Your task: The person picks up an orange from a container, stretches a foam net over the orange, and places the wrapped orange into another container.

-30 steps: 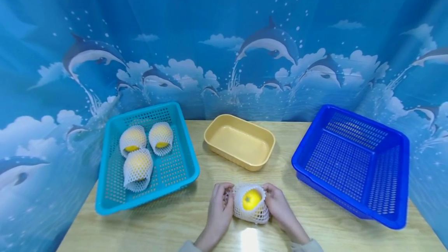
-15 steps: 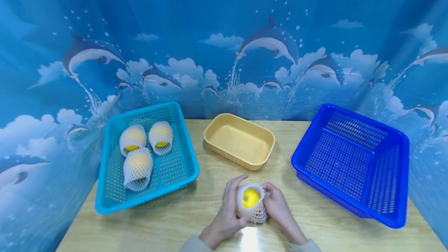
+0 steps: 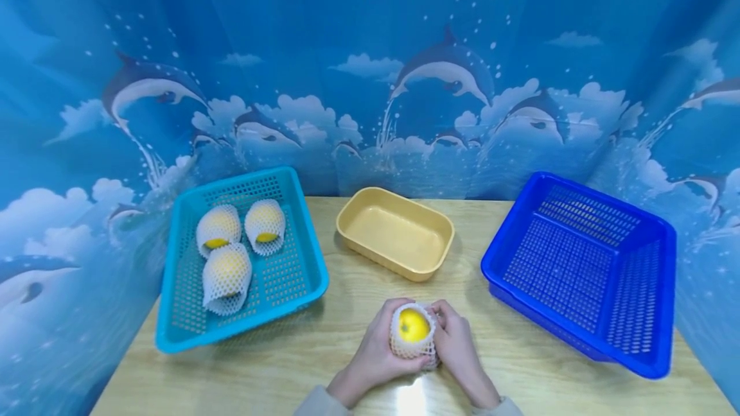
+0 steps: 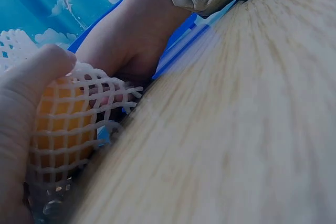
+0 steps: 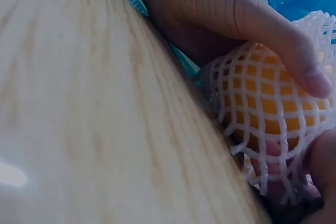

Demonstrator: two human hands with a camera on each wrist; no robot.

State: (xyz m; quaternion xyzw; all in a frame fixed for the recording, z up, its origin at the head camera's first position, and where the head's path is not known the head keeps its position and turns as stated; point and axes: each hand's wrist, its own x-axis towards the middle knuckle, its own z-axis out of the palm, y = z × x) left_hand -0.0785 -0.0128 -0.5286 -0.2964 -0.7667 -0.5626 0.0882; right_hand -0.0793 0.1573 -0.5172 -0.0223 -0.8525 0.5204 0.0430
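Observation:
A round yellow fruit [image 3: 414,325] sits in a white foam net sleeve [image 3: 406,347] near the table's front, its top showing through the sleeve's mouth. My left hand [image 3: 374,350] grips the netted fruit from the left, thumb across the near side. On the other side my right hand [image 3: 457,341] holds the sleeve with its fingers curled; their tips are partly hidden. In the left wrist view the sleeve's loose mesh end [image 4: 113,90] extends past the fruit toward the right hand. The right wrist view shows the left thumb [image 5: 310,72] pressing on the mesh.
Several netted yellow fruits [image 3: 228,275] lie in a turquoise basket [image 3: 319,275] at the left. A shallow tan tray [image 3: 399,236] stands beyond my hands on the wooden table [image 3: 277,364]. A deep blue basket [image 3: 555,307] is at the right, and a dolphin-print curtain [image 3: 358,50] hangs behind.
My left hand has shifted from the sleeve's left edge to around the fruit, its thumb coming across the near side. The fruit has turned slightly more upright. My right hand stays at the sleeve.

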